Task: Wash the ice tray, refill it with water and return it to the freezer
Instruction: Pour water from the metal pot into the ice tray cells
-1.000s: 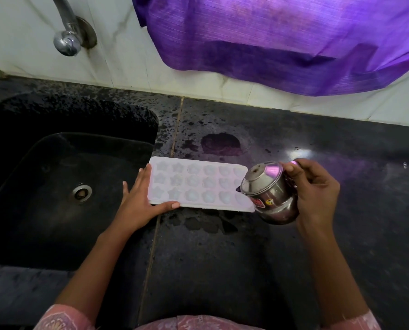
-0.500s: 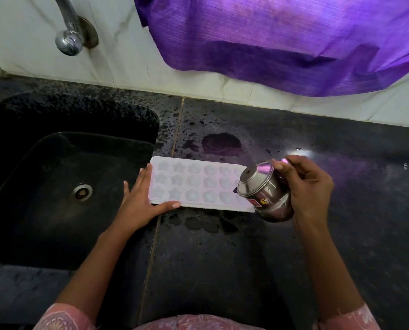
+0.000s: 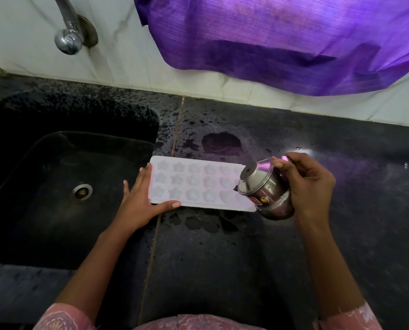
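A white ice tray [image 3: 196, 184] with star and flower shaped cells lies flat on the dark stone counter, just right of the sink. My left hand [image 3: 141, 201] rests against the tray's left end, thumb along its near edge, fingers spread. My right hand [image 3: 308, 184] grips a small steel pot [image 3: 265, 189] and holds it tilted leftward over the tray's right end, covering the last cells. I cannot see water leaving the pot.
A black sink [image 3: 55, 186] with a round drain [image 3: 81, 191] fills the left. A chrome tap [image 3: 67, 39] juts from the white tiled wall above it. A purple cloth [image 3: 282, 39] hangs over the counter's back. The black counter [image 3: 222, 258] is wet with splashes.
My right hand has moved the steel pot left and tipped it further over the tray's right end. The left hand and tray have stayed put.
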